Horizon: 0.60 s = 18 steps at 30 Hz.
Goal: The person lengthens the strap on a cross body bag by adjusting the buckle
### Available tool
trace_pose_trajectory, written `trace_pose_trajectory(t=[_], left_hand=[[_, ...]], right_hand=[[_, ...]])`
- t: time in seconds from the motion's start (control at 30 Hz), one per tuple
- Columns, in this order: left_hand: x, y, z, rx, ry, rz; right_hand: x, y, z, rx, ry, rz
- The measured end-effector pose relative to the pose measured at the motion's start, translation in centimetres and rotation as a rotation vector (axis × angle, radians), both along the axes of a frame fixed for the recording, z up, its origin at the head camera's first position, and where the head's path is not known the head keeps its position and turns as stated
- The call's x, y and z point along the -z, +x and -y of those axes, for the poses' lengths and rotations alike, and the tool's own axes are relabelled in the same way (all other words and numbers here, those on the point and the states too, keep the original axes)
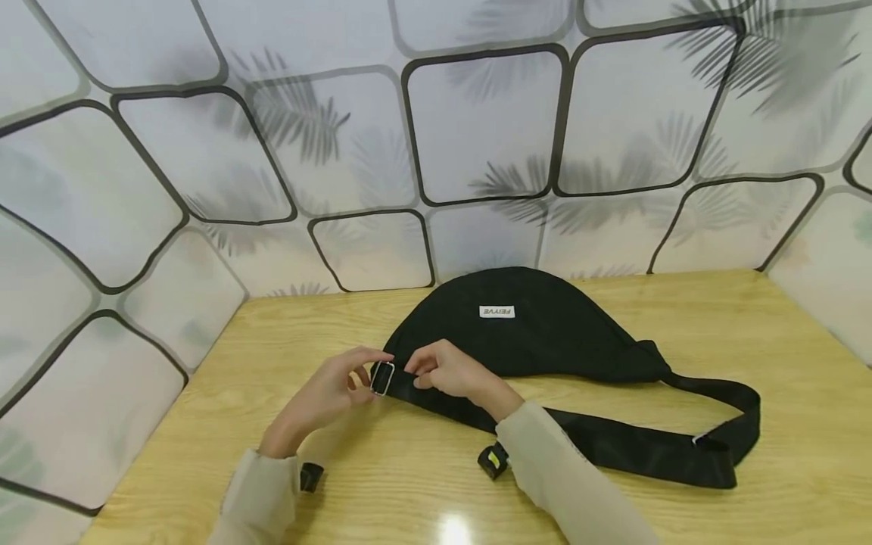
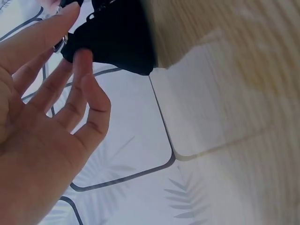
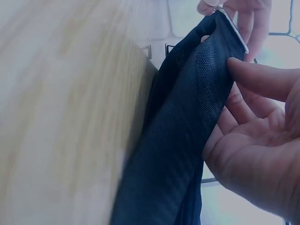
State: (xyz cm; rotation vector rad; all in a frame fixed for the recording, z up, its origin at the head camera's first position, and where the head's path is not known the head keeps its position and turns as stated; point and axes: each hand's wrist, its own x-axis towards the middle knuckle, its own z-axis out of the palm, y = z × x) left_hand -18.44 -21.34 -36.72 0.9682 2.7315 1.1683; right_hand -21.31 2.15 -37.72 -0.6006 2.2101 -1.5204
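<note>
A black waist bag (image 1: 518, 333) with a small white label lies on the wooden table, its wide black strap (image 1: 633, 448) running along the near side and looping at the right. At the bag's left end, my left hand (image 1: 330, 390) pinches a silver metal slider (image 1: 383, 378) on the strap between thumb and fingers. Just right of it, my right hand (image 1: 450, 371) holds the webbing. In the right wrist view, the thumb presses one edge of the strap (image 3: 173, 126) while the other fingers lie behind it, partly hidden.
A black buckle piece (image 1: 493, 460) with a yellow-green spot lies by the right sleeve. Another small black piece (image 1: 311, 477) sticks out beside the left sleeve. Patterned white panels (image 1: 487, 129) stand behind and beside the wooden table (image 1: 381, 484).
</note>
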Motion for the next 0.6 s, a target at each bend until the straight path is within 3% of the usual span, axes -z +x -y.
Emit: trace_pose_trajectory(t=[0.27, 0.6], left_hand=[[0.24, -0.1, 0.05, 0.014, 0.005, 0.018], [0.2, -0.2, -0.26, -0.022, 0.077, 0.011]], right_hand=[[0.36, -0.11, -0.17, -0.014, -0.085, 0.051], [0.11, -0.24, 0.13, 0.042, -0.195, 0.057]])
